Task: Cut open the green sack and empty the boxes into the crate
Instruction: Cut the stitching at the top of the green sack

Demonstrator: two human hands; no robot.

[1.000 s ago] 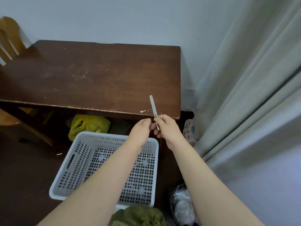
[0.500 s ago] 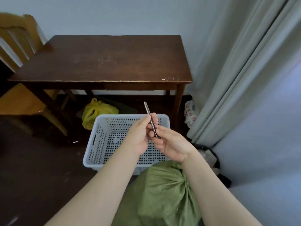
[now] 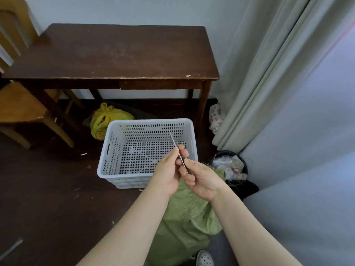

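A thin metal cutter knife [image 3: 175, 144] points up and away, held between both hands above the crate's near right corner. My right hand [image 3: 200, 180] grips its lower end; my left hand [image 3: 169, 172] pinches its middle with thumb and fingers. The white perforated crate [image 3: 113, 148] stands on the dark floor in front of the table, with nothing visible in it. The green sack [image 3: 184, 223] lies on the floor under my forearms, its tied top toward the crate. No boxes are visible.
A dark wooden table [image 3: 115, 52] stands against the wall behind the crate. A wooden chair [image 3: 21, 104] is at the left, a yellow plastic bag [image 3: 107, 120] under the table, a black bin of rubbish [image 3: 230, 166] and a curtain [image 3: 259, 73] at the right. A shoe [image 3: 204, 258] shows at the bottom.
The view has pulled back and tilted down from the tabletop, so the crate and green sack show in full. Both hands with the knife have come down from the table edge to over the crate.
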